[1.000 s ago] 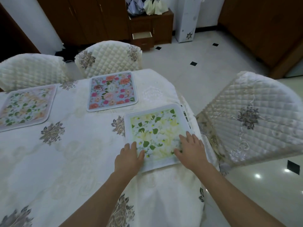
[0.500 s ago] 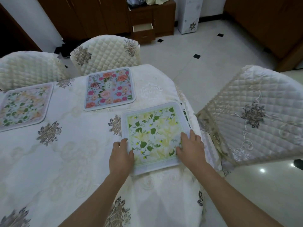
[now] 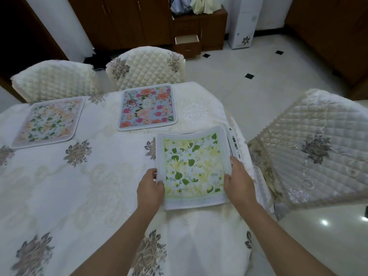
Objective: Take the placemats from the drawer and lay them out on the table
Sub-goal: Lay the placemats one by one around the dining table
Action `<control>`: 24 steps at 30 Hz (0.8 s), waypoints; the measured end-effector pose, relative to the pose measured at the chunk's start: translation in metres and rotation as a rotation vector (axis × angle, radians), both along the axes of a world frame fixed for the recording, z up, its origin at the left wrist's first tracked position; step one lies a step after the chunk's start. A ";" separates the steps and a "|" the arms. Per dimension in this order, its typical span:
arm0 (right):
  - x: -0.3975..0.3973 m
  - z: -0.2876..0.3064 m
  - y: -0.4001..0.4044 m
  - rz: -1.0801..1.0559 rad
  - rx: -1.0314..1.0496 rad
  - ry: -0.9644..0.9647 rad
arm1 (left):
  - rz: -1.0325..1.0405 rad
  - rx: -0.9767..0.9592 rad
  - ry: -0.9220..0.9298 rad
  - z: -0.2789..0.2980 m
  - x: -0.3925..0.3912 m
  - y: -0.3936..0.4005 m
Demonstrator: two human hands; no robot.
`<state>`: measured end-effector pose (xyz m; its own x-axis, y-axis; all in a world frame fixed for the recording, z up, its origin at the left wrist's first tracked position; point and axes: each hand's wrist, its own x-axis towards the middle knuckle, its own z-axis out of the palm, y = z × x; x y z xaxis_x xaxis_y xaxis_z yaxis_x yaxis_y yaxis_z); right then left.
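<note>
the left hand [image 3: 150,185] and right hand [image 3: 238,181] are gripping the yellow-green floral placemat [image 3: 192,166] by its two side edges, fingers curled around the rim. the mat is sitting at the right end of the worktop [image 3: 89,186], its far edge bowing upward. it is likely light, thin and flexible, so supporting both sides is limiting sag.

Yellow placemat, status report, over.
Left hand and right hand grip yellow placemat by its side edges. Far edge lifted. More mats beneath.
</note>
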<state>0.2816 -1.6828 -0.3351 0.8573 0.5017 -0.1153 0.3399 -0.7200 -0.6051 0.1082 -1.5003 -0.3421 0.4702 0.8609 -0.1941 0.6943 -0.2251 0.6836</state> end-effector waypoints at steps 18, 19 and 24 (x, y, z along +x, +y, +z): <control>-0.152 0.037 0.075 0.340 0.110 -0.100 | 0.229 0.143 -0.007 0.049 -0.188 0.036; -0.166 0.039 0.080 0.352 0.106 -0.110 | 0.233 0.149 -0.015 0.049 -0.201 0.041; -0.234 0.050 0.110 0.376 0.074 -0.145 | 0.220 0.144 -0.065 0.046 -0.268 0.071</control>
<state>0.0473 -1.5724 -0.2849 0.6176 0.7854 0.0410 0.6563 -0.4860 -0.5771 -0.1597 -1.4290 -0.2961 0.2763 0.9604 -0.0374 0.6929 -0.1720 0.7002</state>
